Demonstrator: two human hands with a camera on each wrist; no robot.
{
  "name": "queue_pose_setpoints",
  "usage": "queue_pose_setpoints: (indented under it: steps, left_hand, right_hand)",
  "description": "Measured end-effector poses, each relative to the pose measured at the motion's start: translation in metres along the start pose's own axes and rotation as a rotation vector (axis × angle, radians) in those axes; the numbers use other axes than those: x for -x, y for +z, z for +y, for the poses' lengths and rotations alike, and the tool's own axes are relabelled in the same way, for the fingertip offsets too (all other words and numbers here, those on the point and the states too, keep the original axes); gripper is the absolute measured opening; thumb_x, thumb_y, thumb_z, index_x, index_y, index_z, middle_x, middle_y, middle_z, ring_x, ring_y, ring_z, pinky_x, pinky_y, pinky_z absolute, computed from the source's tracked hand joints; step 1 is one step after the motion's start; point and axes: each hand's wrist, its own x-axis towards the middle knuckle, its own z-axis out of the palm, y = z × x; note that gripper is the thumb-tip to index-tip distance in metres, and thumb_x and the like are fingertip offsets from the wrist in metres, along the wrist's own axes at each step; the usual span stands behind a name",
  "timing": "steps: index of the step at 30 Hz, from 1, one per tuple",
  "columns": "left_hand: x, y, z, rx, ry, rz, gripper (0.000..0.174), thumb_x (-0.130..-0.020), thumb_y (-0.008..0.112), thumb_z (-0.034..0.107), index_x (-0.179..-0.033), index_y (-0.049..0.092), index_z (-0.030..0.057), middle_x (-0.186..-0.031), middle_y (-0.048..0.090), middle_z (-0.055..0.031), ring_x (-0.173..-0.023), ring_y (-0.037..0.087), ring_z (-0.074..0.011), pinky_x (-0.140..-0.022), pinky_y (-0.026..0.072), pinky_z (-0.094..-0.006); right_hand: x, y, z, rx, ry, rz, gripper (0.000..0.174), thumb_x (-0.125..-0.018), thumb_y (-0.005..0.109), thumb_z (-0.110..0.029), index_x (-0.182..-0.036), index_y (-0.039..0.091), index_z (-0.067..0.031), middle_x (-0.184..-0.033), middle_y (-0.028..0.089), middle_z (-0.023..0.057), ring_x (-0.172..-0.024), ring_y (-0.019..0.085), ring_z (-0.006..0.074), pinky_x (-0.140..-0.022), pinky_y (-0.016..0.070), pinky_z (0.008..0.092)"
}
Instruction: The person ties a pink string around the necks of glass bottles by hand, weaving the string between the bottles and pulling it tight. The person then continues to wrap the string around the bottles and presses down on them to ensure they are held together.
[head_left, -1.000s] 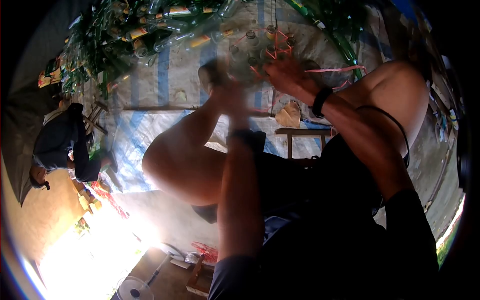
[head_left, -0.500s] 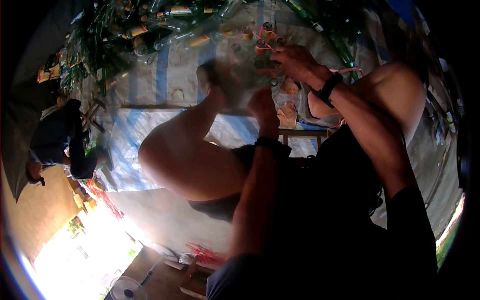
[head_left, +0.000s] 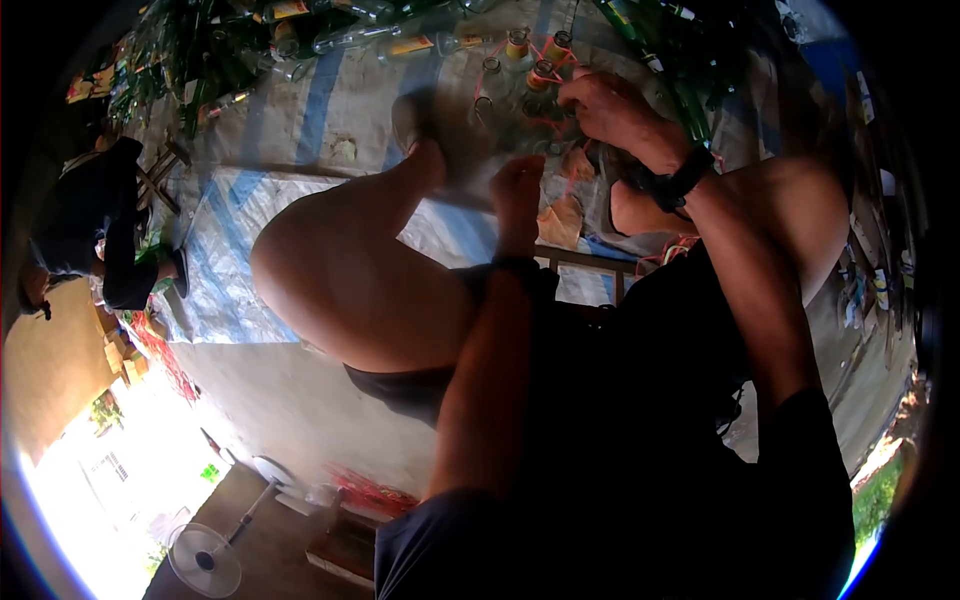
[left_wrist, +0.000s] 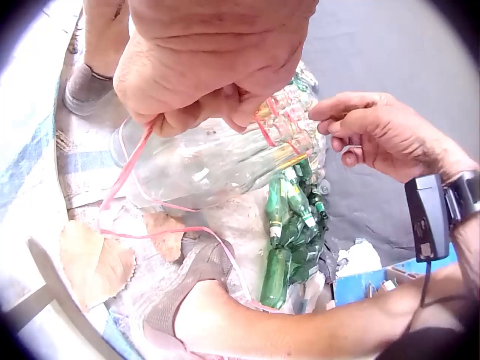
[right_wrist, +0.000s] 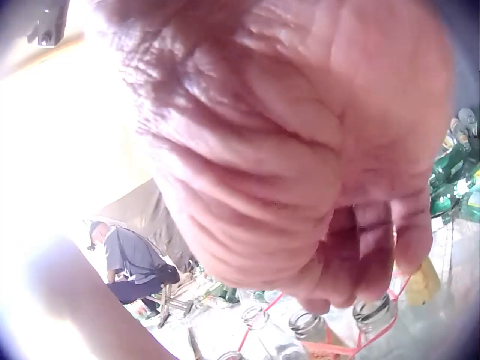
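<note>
Several clear glass bottles (left_wrist: pixel 180 169) stand bunched by my feet, with pink plastic string (left_wrist: pixel 124 184) wound among their necks. My left hand (left_wrist: pixel 217 71) grips the string low beside the bottles, and a length trails down from its fingers. In the head view that left hand (head_left: pixel 518 190) is in front of the bunch. My right hand (head_left: pixel 625 115) is at the far right of the bottle necks (head_left: pixel 540 72). Its fingers are loosely bent, with thumb and forefinger apart in the left wrist view. In the right wrist view its fingertips (right_wrist: pixel 411 259) overlap the string and bottle mouths.
Piles of green bottles (head_left: pixel 215 75) lie at the back left and right. A blue-striped sheet (head_left: pixel 260 250) covers the ground, with a dry leaf (head_left: pixel 560 222) near my foot. Another person (right_wrist: pixel 135 259) sits on a stool at the left. A fan (head_left: pixel 205 560) stands behind.
My left hand has moved right from its blurred place beside my leg, toward the front of the bottles. My right hand has shifted right along the bottle necks. The head view has tilted slightly.
</note>
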Motion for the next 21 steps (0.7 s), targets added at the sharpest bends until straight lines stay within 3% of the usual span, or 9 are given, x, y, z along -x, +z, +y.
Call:
queue_pose_setpoints:
  steps: [1, 2, 4, 5, 9, 11, 13, 17, 21]
  left_hand:
    - [-0.001, 0.0, 0.0, -0.005, -0.021, 0.006, 0.015, -0.085, 0.069, 0.008, -0.096, 0.075, 0.0007, -0.087, 0.072, -0.0047, -0.078, 0.061, -0.0105, -0.072, 0.0478, -0.026]
    - [-0.003, -0.001, 0.001, -0.001, -0.022, 0.013, 0.015, -0.085, 0.069, 0.008, -0.096, 0.075, 0.0007, -0.087, 0.072, -0.0047, -0.078, 0.061, -0.0105, -0.072, 0.0478, -0.026]
    - [-0.006, -0.002, 0.003, -0.123, -0.088, 0.053, 0.015, -0.083, 0.071, 0.011, -0.092, 0.076, -0.0007, -0.082, 0.073, -0.0065, -0.074, 0.062, -0.0114, -0.07, 0.0498, -0.0282]
    - [-0.007, -0.003, 0.001, -0.121, -0.09, 0.058, 0.015, -0.083, 0.071, 0.011, -0.092, 0.076, -0.0007, -0.082, 0.073, -0.0065, -0.074, 0.062, -0.0114, -0.07, 0.0498, -0.0282]
    - [-0.011, -0.007, -0.008, -0.286, -0.061, 0.132, 0.022, -0.08, 0.073, 0.019, -0.088, 0.075, -0.0019, -0.074, 0.072, -0.0116, -0.066, 0.063, -0.0136, -0.065, 0.0507, -0.0317]
    - [-0.011, -0.006, -0.001, -0.313, -0.024, 0.153, 0.025, -0.08, 0.073, 0.022, -0.088, 0.075, -0.002, -0.073, 0.072, -0.014, -0.065, 0.064, -0.0148, -0.064, 0.0506, -0.0327]
    - [-0.013, -0.004, 0.032, -0.425, -0.199, 0.162, 0.028, -0.08, 0.072, 0.025, -0.087, 0.075, -0.0012, -0.073, 0.071, -0.0166, -0.064, 0.065, -0.0164, -0.063, 0.05, -0.0341]
    - [-0.009, -0.001, 0.036, -0.297, -0.229, 0.219, 0.028, -0.08, 0.071, 0.027, -0.088, 0.075, 0.0, -0.072, 0.07, -0.0182, -0.062, 0.064, -0.0173, -0.061, 0.0494, -0.0354]
    - [-0.012, 0.003, 0.027, -0.208, -0.368, 0.246, 0.028, -0.079, 0.07, 0.029, -0.089, 0.076, 0.0031, -0.072, 0.069, -0.0195, -0.061, 0.064, -0.0213, -0.061, 0.0494, -0.038]
  right_hand:
    - [-0.002, -0.003, -0.005, -0.053, -0.034, -0.146, 0.021, -0.081, 0.061, -0.004, -0.102, 0.067, -0.0053, -0.096, 0.062, 0.0143, -0.093, 0.063, 0.0337, -0.076, 0.0504, 0.0417]
    - [-0.003, 0.003, -0.003, -0.049, -0.039, -0.152, 0.021, -0.081, 0.061, -0.004, -0.102, 0.067, -0.0053, -0.096, 0.062, 0.0143, -0.093, 0.063, 0.0337, -0.076, 0.0504, 0.0417]
    - [-0.003, 0.019, -0.004, -0.575, -0.022, -0.353, 0.022, -0.079, 0.063, -0.004, -0.1, 0.067, -0.0033, -0.097, 0.061, 0.0141, -0.091, 0.063, 0.0331, -0.075, 0.05, 0.0414]
    - [-0.001, 0.018, -0.017, -0.09, -0.117, -0.297, 0.031, -0.075, 0.067, -0.003, -0.106, 0.067, -0.0036, -0.108, 0.063, 0.0136, -0.1, 0.063, 0.0327, -0.082, 0.0508, 0.0408]
    - [0.006, 0.027, -0.029, -0.113, -0.069, -0.324, 0.041, -0.073, 0.065, 0.001, -0.114, 0.067, -0.0072, -0.123, 0.062, 0.0132, -0.115, 0.06, 0.032, -0.093, 0.0497, 0.0384]
    - [0.004, 0.034, -0.031, 0.02, -0.147, -0.393, 0.051, -0.071, 0.064, 0.007, -0.118, 0.067, -0.0107, -0.135, 0.058, 0.0127, -0.127, 0.053, 0.0317, -0.104, 0.0451, 0.0375]
    - [0.003, 0.037, -0.031, -0.015, -0.129, -0.427, 0.054, -0.069, 0.063, 0.009, -0.119, 0.067, -0.0124, -0.136, 0.057, 0.0126, -0.128, 0.051, 0.0317, -0.105, 0.0444, 0.0382]
    - [-0.002, 0.045, -0.021, -0.206, -0.101, -0.48, 0.062, -0.066, 0.064, 0.012, -0.121, 0.066, -0.0174, -0.137, 0.056, 0.012, -0.13, 0.049, 0.0328, -0.106, 0.0432, 0.0401]
    - [-0.01, 0.041, -0.028, -0.147, -0.107, -0.558, 0.06, -0.068, 0.068, 0.009, -0.121, 0.066, -0.0196, -0.135, 0.058, 0.0118, -0.129, 0.05, 0.0336, -0.103, 0.045, 0.0401]
